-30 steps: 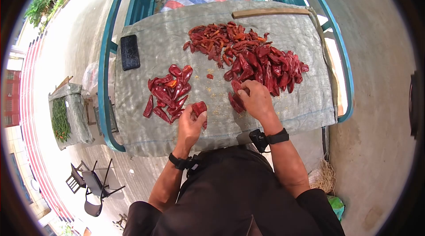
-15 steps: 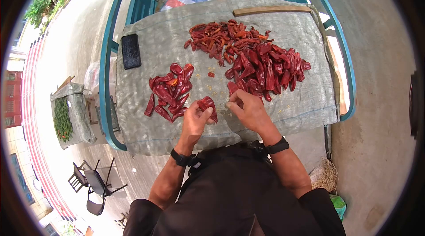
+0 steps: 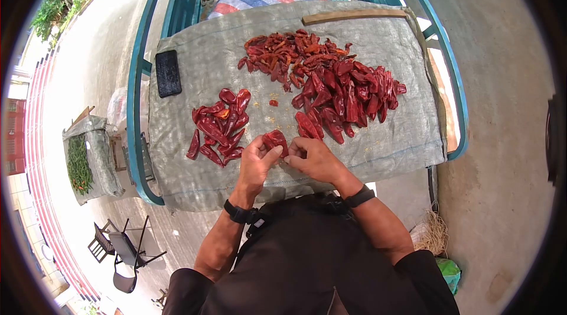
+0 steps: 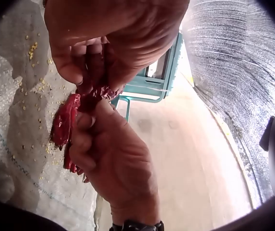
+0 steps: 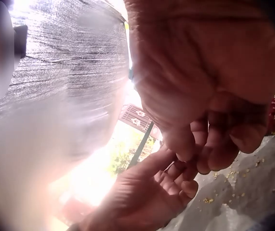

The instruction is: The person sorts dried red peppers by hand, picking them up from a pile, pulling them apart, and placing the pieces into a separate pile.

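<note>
In the head view, my left hand (image 3: 254, 167) holds a red pepper (image 3: 275, 140) low over the sheet, near its front edge. Against the pepper's lower end are the thumb and fingers of my right hand (image 3: 319, 163). The left wrist view shows both hands, left (image 4: 123, 38) and right (image 4: 120, 159), pinching the dark red pepper (image 4: 90, 102) between them. Fingertips of the left (image 5: 142, 195) and right (image 5: 209, 77) hands meet in the right wrist view, where the pepper is hidden. Whole red peppers (image 3: 212, 129) lie left, and a larger heap (image 3: 351, 99) lies right.
Shrivelled red pieces (image 3: 283, 52) lie at the back of the grey sheet (image 3: 195, 67). A black phone (image 3: 168, 73) rests at the left, a wooden strip (image 3: 354, 16) at the back. Teal rails (image 3: 137, 108) flank the sheet. Pale seeds are scattered mid-sheet.
My right hand has left the right-hand heap and moved left to the pepper in my left hand. The left hand has kept its pepper and shifted slightly right from the left-hand peppers.
</note>
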{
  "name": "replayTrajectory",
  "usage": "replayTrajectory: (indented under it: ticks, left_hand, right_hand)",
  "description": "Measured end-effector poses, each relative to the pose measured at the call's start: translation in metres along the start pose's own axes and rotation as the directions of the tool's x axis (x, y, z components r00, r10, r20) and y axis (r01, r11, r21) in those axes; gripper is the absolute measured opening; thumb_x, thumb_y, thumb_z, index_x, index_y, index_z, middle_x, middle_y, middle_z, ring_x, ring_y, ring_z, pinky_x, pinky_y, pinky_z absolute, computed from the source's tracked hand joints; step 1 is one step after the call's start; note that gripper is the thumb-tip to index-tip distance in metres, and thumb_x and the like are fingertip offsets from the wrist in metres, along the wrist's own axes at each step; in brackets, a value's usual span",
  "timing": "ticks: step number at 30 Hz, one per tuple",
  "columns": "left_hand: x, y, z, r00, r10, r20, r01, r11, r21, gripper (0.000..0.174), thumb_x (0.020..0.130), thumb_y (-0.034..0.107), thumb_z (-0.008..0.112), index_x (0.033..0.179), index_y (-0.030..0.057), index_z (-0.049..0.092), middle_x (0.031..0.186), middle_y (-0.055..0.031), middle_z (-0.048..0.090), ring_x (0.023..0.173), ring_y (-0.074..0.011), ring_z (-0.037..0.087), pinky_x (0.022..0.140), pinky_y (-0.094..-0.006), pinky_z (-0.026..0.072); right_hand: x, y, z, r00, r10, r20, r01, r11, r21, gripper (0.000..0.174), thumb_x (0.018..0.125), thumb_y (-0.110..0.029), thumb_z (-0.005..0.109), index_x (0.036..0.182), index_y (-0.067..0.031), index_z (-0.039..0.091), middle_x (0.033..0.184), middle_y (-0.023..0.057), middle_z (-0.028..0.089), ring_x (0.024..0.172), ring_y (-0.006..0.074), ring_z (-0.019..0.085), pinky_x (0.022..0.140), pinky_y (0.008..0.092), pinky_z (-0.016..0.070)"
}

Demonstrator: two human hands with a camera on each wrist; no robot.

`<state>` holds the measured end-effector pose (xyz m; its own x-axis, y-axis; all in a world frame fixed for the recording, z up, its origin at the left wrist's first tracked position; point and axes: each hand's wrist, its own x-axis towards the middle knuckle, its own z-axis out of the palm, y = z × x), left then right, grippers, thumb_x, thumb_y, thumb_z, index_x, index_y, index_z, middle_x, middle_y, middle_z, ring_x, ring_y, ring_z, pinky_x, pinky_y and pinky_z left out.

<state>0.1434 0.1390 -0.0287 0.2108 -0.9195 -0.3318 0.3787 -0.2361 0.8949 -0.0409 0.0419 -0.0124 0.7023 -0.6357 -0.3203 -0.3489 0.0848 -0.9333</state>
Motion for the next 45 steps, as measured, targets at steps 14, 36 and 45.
replayTrajectory:
  ticks: [14,36,45]
  left_hand:
    - [-0.004,-0.006,-0.011,0.989,-0.112,-0.097,0.129,0.973,0.193,0.025,0.109,0.017,0.065,0.126,-0.0007,0.066,0.106,-0.0072,0.074,0.094,-0.0104,0.07,0.074,-0.0237,0.0534]
    - [0.053,0.034,-0.042,0.875,0.466,0.131,-0.056,-0.171,0.984,0.039,0.091,0.005,0.066,0.129,0.0075,0.068,0.122,-0.0148,0.062,0.113,-0.034,0.06,0.09,-0.0465,0.0498]
    - [0.064,0.027,-0.051,0.842,0.5,0.204,-0.16,-0.13,0.978,0.014,0.091,0.006,0.065,0.103,0.0083,0.07,0.104,-0.0102,0.062,0.1,-0.0308,0.061,0.084,-0.0446,0.0488]
  right_hand:
    - [-0.006,-0.009,-0.044,0.901,-0.086,-0.426,-0.08,0.93,-0.357,0.02,0.091,-0.014,0.077,0.088,0.0003,0.063,0.08,0.0189,0.07,0.076,0.0408,0.07,0.07,0.0474,0.0535]
    - [-0.017,-0.031,-0.045,0.898,-0.189,-0.397,0.006,0.909,-0.417,0.019,0.094,-0.012,0.076,0.093,-0.001,0.06,0.082,0.0172,0.07,0.078,0.0416,0.069,0.07,0.0485,0.0534]
    - [-0.019,-0.032,-0.04,0.902,-0.195,-0.385,0.048,0.932,-0.36,0.019,0.093,-0.011,0.077,0.093,-0.0007,0.062,0.082,0.0178,0.07,0.078,0.0411,0.069,0.071,0.0479,0.0538]
